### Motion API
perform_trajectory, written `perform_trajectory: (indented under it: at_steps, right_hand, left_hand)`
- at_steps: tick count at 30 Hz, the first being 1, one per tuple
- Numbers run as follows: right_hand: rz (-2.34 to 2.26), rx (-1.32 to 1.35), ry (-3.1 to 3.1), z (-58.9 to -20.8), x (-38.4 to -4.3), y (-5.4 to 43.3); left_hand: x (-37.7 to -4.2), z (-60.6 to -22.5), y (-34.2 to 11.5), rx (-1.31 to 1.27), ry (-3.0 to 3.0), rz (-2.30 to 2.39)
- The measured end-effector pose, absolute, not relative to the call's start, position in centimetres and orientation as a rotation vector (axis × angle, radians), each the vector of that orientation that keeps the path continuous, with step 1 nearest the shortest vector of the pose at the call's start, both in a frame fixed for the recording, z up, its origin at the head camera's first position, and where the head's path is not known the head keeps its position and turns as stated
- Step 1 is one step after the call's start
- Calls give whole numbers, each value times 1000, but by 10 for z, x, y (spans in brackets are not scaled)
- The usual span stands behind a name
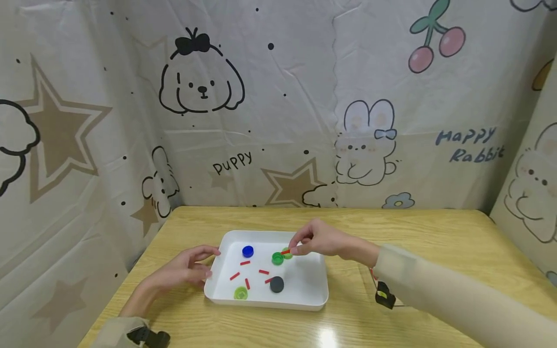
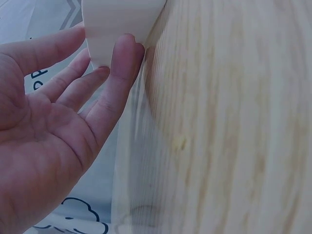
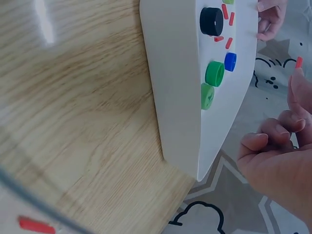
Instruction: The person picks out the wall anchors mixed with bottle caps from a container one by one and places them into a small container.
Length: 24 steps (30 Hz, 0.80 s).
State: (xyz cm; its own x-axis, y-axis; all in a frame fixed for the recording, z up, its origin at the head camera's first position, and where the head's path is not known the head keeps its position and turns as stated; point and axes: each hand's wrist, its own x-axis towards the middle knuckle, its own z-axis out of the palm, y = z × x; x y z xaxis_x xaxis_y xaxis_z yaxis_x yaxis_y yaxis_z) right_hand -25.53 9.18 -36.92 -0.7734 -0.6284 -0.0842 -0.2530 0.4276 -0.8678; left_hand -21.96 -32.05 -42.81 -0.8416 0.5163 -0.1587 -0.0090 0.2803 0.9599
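The right hand is pinching a short red plastic-looking stick, likely light and stiff, best held near one end; the left hand, fingers extended, is touching the white rectangular tray.

Free room: tray, right of black cap. Obstacles: left hand at tray's left, right hand over far right corner.

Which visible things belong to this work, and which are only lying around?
Probably in the work:
right hand, pinching a red stick
left hand, touching white tray
round pieces, loose red sticks
perhaps the clear container

Probably surroundings only:
printed curtain
table
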Motion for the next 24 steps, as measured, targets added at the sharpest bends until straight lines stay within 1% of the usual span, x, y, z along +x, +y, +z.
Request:
perform_trajectory:
  at_steps: [24]
  right_hand:
    - [-1337,-657,2311,-361,-242,152]
  left_hand:
    - [-219,-429,-320,442,2091,1607]
